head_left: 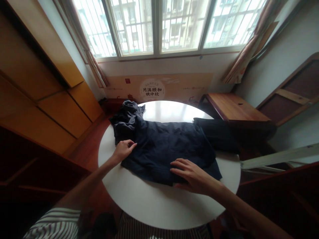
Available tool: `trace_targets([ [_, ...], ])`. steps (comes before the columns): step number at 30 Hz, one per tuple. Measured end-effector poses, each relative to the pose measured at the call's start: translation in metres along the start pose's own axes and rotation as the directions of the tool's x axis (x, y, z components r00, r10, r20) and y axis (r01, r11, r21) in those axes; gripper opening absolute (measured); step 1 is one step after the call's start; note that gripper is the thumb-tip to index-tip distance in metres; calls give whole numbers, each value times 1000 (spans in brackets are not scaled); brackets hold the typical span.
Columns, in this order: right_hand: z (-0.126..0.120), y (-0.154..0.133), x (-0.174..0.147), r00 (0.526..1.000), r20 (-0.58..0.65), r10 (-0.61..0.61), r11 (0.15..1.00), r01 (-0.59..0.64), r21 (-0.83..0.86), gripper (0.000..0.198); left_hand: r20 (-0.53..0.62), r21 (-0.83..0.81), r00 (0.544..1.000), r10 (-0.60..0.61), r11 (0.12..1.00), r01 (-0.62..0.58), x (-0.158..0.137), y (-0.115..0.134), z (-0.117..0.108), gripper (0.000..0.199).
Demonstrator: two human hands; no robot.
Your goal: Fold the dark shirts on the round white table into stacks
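Observation:
A dark blue garment [171, 146] lies spread over a round white table [159, 205], its surface mostly flat with small creases. At its left edge is my left hand [124, 150], with thumb and fingers drawn together in a pinch at the cloth. My right hand [188, 174] is open over the lower right part of the garment, fingers apart and palm down. Crumpled dark cloth [129, 116] is heaped at the upper left of the table. A black folded piece of cloth [216, 134] lies at the right, partly under the blue garment.
A wooden desk [239, 108] stands behind the table on the right. Yellow-brown cabinets [52, 116] line the left side. Ahead are barred windows [159, 26] with curtains, above a printed banner [179, 84]. A pale bar [279, 157] reaches the table's right edge.

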State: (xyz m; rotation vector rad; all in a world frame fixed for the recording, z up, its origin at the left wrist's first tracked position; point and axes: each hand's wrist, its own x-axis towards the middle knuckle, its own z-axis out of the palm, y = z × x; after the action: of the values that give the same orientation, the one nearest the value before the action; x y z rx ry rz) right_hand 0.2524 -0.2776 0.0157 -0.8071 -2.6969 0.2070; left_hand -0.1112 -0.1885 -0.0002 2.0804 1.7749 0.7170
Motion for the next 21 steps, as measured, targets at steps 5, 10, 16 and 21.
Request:
trace_targets([
  [5,10,-13,-1,997,58,-52,998,50,44,18,28,-66,999,-37,997,38,-14,-14,-9,38],
  [10,-4,-15,21,993,95,-73,989,59,136,35,-31,-77,999,22,997,-24,6,-15,-24,32],
  [16,2,-20,137,987,68,147,983,-153,97,41,-123,52,940,318,948,-314,120,-16,-38,45],
  [21,40,-22,208,885,203,419,908,-411,-81,54,154,-57,948,278,961,-272,176,-35,-32,41],
])
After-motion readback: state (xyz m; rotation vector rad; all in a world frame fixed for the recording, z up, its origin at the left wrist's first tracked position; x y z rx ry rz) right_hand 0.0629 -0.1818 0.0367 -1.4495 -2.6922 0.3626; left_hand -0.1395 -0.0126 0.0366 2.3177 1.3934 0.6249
